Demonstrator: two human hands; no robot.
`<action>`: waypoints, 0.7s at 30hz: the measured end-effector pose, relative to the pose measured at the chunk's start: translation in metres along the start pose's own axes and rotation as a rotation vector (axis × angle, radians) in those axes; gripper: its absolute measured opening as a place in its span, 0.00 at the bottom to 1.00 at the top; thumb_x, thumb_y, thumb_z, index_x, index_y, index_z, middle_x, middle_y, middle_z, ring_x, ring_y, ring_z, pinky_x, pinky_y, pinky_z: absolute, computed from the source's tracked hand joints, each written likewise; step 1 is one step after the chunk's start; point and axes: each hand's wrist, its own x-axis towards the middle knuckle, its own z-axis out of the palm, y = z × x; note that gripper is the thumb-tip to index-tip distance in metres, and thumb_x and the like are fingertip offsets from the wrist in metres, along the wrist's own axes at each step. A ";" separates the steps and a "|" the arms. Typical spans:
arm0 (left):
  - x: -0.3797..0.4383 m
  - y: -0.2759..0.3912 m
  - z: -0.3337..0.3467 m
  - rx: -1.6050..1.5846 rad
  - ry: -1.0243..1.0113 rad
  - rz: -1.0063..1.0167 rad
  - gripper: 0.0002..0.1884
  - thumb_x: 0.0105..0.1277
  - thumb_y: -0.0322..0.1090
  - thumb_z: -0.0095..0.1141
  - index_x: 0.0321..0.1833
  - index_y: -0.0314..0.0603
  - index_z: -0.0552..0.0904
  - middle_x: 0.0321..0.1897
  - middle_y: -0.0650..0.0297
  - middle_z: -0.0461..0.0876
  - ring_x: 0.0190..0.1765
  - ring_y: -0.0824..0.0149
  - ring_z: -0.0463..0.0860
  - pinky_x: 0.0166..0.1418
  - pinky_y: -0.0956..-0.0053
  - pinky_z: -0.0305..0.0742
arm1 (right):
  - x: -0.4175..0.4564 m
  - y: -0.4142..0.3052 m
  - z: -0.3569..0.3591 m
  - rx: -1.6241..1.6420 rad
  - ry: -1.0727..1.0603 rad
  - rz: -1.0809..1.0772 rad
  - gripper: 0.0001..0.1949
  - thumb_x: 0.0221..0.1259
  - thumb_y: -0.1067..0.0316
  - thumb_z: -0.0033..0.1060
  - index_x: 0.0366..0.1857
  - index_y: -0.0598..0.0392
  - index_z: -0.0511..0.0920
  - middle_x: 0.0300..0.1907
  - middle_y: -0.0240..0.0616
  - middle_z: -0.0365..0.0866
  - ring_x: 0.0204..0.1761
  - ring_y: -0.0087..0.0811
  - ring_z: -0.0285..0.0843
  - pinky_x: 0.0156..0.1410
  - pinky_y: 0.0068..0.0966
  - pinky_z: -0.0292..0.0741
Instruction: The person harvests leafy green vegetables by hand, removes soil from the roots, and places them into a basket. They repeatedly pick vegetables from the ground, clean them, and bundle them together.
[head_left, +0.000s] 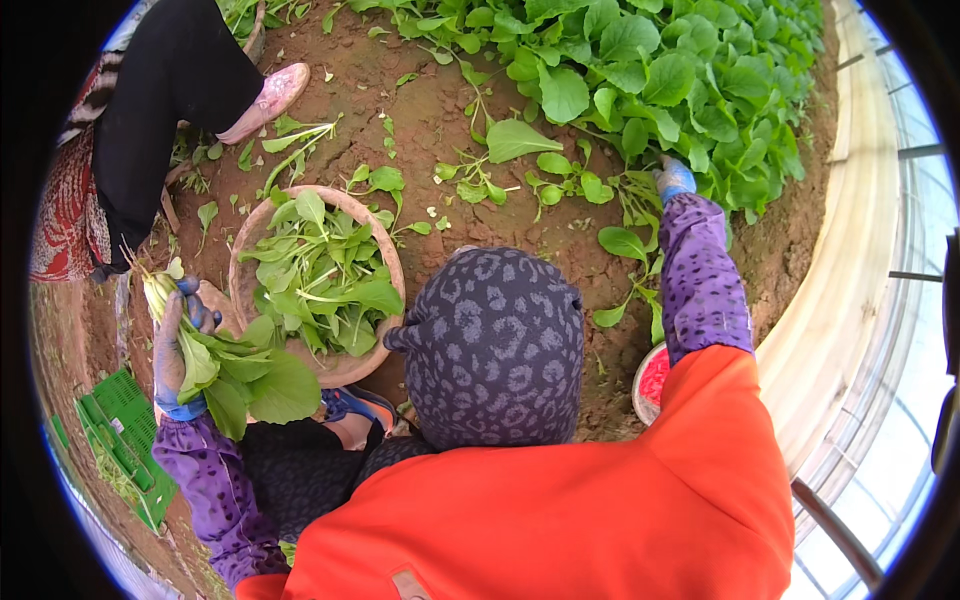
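My left hand (171, 356), in a blue, soil-stained glove, is closed around a bunch of leafy greens (259, 382). Pale stems and thin roots point away from me, and the broad leaves hang to the right. Just right of this hand is a round tub (391, 281) with loose picked greens (326, 274) inside. My right hand (675, 178), gloved in blue, reaches to the base of the growing leafy greens (660, 82) at the bed's near edge. Leaves hide its fingertips, so I cannot tell whether it grips a stem.
A leopard-print cap (495, 349) blocks the middle. A small bowl (643, 375) with red contents lies by my right arm. Another person's shoe (266, 101) is at upper left; a green plastic crate (124, 442) is lower left. Plastic sheeting (847, 247) borders the right. Loose leaves (517, 141) litter the soil.
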 end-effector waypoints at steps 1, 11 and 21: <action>0.003 -0.001 0.002 0.013 0.003 0.000 0.16 0.71 0.38 0.45 0.53 0.34 0.71 0.24 0.71 0.65 0.27 0.76 0.66 0.41 0.78 0.66 | -0.004 0.008 0.001 -0.063 -0.018 0.041 0.21 0.58 0.58 0.54 0.56 0.47 0.73 0.49 0.49 0.78 0.51 0.47 0.75 0.57 0.36 0.71; 0.016 -0.007 0.015 0.067 0.060 -0.038 0.18 0.71 0.38 0.45 0.56 0.31 0.70 0.25 0.69 0.66 0.26 0.74 0.66 0.39 0.78 0.65 | -0.014 -0.073 -0.022 -0.468 -0.487 0.045 0.32 0.56 0.34 0.46 0.52 0.50 0.77 0.51 0.43 0.78 0.54 0.42 0.74 0.59 0.34 0.69; 0.015 -0.011 0.018 0.104 0.095 -0.060 0.17 0.71 0.37 0.44 0.56 0.32 0.70 0.27 0.69 0.67 0.27 0.75 0.65 0.39 0.78 0.65 | 0.014 -0.045 -0.006 -0.536 -0.608 0.049 0.30 0.54 0.38 0.52 0.53 0.50 0.76 0.51 0.45 0.78 0.53 0.43 0.75 0.58 0.35 0.70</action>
